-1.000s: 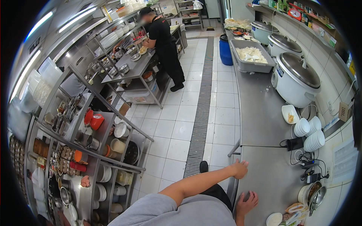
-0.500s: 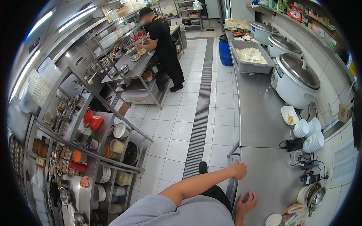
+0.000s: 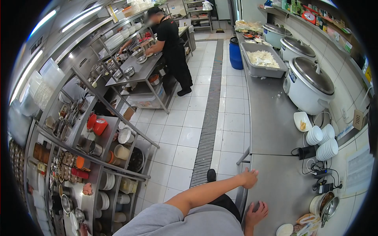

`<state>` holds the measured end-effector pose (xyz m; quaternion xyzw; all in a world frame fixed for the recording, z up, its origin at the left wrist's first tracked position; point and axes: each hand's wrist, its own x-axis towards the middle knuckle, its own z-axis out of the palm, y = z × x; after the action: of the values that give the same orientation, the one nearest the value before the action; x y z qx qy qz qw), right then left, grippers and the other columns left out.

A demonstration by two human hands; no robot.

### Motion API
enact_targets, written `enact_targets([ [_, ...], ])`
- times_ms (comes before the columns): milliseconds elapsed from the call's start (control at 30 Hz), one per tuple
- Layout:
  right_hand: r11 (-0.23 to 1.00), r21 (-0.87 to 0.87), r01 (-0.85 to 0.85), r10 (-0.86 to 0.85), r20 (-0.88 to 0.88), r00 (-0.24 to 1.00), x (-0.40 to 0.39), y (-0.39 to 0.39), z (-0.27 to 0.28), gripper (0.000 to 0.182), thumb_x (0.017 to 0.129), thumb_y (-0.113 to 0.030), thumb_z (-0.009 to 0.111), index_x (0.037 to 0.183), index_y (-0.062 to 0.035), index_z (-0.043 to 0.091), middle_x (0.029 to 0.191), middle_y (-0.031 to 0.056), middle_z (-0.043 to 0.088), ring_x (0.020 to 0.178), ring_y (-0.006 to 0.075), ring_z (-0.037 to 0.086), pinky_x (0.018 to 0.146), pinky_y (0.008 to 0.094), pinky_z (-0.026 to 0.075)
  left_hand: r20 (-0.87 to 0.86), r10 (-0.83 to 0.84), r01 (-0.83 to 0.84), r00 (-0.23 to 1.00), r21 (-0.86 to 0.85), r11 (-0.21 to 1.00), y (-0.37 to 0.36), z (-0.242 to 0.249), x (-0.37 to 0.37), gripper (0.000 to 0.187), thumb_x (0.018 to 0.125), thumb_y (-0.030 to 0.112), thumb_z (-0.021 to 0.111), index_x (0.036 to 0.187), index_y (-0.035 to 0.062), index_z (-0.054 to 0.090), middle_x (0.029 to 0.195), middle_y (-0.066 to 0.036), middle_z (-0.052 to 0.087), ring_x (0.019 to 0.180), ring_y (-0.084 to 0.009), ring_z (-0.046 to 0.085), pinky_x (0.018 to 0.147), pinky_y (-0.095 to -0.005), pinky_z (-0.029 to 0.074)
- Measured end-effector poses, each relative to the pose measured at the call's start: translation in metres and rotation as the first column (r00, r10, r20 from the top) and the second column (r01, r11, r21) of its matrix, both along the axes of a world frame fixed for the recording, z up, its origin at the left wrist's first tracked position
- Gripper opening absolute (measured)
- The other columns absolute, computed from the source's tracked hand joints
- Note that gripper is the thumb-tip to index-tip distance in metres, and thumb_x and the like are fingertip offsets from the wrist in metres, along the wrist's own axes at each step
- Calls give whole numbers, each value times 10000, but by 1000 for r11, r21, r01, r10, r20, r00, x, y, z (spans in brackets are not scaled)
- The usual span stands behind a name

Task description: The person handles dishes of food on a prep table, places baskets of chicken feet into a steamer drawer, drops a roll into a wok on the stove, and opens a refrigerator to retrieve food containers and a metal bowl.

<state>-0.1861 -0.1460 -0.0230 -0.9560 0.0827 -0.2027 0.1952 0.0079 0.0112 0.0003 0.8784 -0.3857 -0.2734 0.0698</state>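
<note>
I'm leaning both empty, unclenched hands, left hand [image 3: 249, 177] and right hand [image 3: 256, 212], on the steel counter [image 3: 283, 185]. Looks like I'm just bracing; next I'd need to reach toward the bowls [image 3: 323, 142].

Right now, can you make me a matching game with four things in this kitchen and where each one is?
Things:
1. left hand
2. right hand
3. blue barrel
4. bowl stacks

Places:
A. on the floor by the far end of the counter
B. flat on the counter, nearest the camera
C. on the counter edge
D. on the counter near the wall, beside the cables

Pairs: 1-C, 2-B, 3-A, 4-D
</note>
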Motion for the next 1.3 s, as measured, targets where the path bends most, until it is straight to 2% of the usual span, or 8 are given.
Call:
enact_targets([
  [467, 1000, -8, -12, 12, 30, 999, 1, -1, -1, 393, 858, -334, 691, 1129, -60, 611, 1180, 139, 563, 1138, 356, 513, 956, 503, 376, -12, 18, -18, 1000, -5, 1000, 1, 11, -1, 487, 930, 231, 494, 1340, -27, 542, 1582, -269, 253, 1471, -426, 255, 1073, -708, 294],
  [533, 1000, -12, -13, 13, 29, 999, 1, -1, -1, 391, 856, -332, 691, 1124, -58, 612, 1177, 140, 563, 1134, 357, 514, 954, 503, 376, -83, 30, -27, 996, 37, 999, 2, 22, 0, 494, 946, 200, 465, 1390, -13, 498, 1609, -259, 187, 1494, -426, 194, 1126, -696, 223],
  [633, 1000, -12, -11, 11, 24, 1000, 1, 0, 1, 390, 857, -332, 692, 1121, -56, 612, 1181, 142, 561, 1133, 358, 514, 954, 503, 376, -78, 19, -14, 997, 54, 998, 1, 19, 0, 503, 948, 205, 461, 1402, -12, 489, 1613, -254, 178, 1496, -423, 189, 1132, -693, 215],
  [1300, 1000, 5, -1, 1, 13, 1000, 1, 2, 3, 388, 856, -327, 689, 1125, -60, 611, 1185, 138, 560, 1140, 354, 510, 959, 500, 369, -70, 0, 4, 998, 52, 999, 1, 14, 2, 521, 934, 219, 498, 1399, -14, 482, 1603, -271, 187, 1490, -435, 201, 1114, -706, 233],
])
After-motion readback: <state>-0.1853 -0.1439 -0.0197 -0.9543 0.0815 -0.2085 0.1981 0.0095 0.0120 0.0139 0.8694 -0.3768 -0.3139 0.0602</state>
